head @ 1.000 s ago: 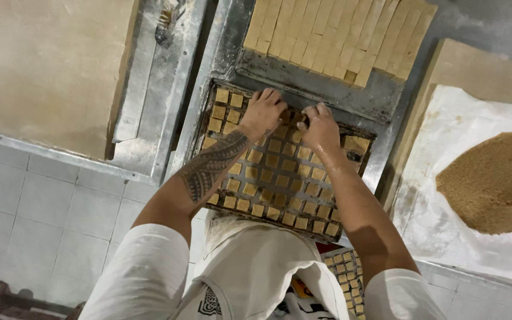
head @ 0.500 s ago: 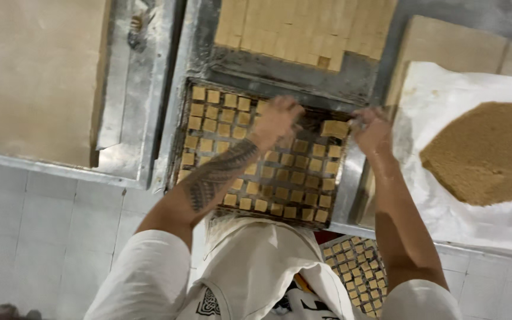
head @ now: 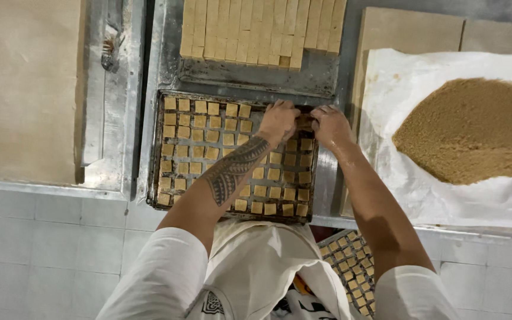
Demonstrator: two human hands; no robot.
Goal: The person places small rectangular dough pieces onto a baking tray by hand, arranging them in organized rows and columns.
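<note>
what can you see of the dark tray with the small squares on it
The tray is a dark, worn rectangular metal sheet with a low rim, lying flat on the steel table. Rows of small tan squares cover most of it, spaced apart. Both hands meet at its far right corner: the left hand and right hand rest on squares there. The left forearm crosses above it.

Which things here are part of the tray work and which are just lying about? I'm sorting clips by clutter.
In use: left hand, right hand, dark tray, small dough squares.
Lying about: cut dough slab, brown crumb heap, white sheet, second tray below.
</note>
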